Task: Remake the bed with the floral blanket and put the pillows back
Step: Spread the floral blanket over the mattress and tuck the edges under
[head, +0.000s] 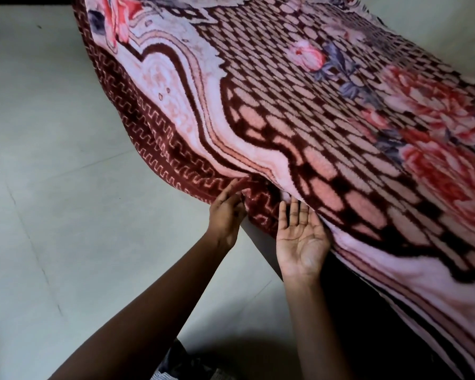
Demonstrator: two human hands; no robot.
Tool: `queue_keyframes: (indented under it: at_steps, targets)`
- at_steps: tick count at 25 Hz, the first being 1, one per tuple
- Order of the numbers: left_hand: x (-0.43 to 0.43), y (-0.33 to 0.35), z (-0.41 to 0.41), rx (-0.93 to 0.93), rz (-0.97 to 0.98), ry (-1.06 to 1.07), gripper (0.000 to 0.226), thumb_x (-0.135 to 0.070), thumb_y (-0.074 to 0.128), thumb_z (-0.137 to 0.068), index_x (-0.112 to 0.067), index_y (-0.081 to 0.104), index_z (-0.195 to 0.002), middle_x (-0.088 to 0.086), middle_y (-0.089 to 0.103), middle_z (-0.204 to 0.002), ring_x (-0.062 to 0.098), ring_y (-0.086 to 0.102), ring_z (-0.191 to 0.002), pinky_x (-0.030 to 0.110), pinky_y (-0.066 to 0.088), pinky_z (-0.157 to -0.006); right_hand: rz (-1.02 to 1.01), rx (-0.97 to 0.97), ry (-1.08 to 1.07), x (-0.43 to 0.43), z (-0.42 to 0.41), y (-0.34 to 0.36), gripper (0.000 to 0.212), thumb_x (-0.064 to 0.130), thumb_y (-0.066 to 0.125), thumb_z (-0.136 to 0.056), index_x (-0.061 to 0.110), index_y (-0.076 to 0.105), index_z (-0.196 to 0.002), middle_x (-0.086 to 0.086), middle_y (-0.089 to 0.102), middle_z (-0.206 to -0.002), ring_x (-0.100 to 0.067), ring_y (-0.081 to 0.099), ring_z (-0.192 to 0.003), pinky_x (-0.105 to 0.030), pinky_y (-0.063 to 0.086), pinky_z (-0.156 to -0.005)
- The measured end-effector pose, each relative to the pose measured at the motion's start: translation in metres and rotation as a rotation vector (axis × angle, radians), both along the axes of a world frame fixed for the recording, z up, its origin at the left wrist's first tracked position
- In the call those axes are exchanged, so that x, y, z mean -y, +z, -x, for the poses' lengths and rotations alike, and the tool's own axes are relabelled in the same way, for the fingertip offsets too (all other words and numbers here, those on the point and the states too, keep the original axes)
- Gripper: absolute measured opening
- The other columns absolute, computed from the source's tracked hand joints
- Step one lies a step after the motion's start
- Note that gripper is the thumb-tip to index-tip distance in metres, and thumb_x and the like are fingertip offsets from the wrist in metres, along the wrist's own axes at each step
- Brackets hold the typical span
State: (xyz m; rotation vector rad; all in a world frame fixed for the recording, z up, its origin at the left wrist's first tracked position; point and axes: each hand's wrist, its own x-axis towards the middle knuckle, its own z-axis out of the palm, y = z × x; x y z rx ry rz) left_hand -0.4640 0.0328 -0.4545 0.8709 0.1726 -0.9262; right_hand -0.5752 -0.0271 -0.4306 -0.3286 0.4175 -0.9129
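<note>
The fingers (232, 189) of the left hand (226, 215) lie nearly straight against the maroon zigzag border of the floral blanket (313, 119). Their tips touch a fold at its hanging edge, and I see them curl round nothing. Left of that hand I have pale floor tiles (52, 187).

Just to the right, the right hand (302, 239) is turned palm up, its fingers (294, 212) straight and close together. The tips reach the underside of the blanket's edge where it bulges over. This hand too is flat and grips nothing.

The blanket spreads from the top of my view down to the lower right, draped over the bed, which it hides, with its border hanging toward the floor. The pattern runs from the maroon border through pink and cream bands to a dark lattice, with red and pink roses at the far right. Under the overhang, right of the right forearm, it is dark and I cannot tell what is there.
</note>
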Motion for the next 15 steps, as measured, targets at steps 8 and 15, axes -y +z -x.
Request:
queue_keyframes:
  at_steps: [8,15]
  targets:
    - [-0.01,-0.01,0.034,0.082,-0.157,0.006,0.068,-0.017,0.073,-0.079,-0.032,0.036,-0.134,0.0,0.049,-0.131,0.022,0.053,-0.116,0.049,0.054,-0.085,-0.206,-0.362,-0.264,-0.037,0.069,-0.005,0.02,-0.002,0.049,-0.087,0.011,0.063,-0.092,0.0,0.073,-0.073,-0.006,0.069,-0.067,-0.021,0.057,-0.069]
    - [-0.016,-0.024,0.039,0.346,-0.261,-0.018,0.071,-0.018,0.076,-0.076,-0.041,0.043,-0.134,0.008,0.061,-0.123,0.026,0.06,-0.111,0.049,0.051,-0.091,0.036,-0.107,-0.179,-0.024,0.078,0.003,0.037,0.012,0.082,-0.045,0.007,0.075,-0.081,-0.003,0.073,-0.088,-0.01,0.07,-0.087,-0.033,0.052,-0.09]
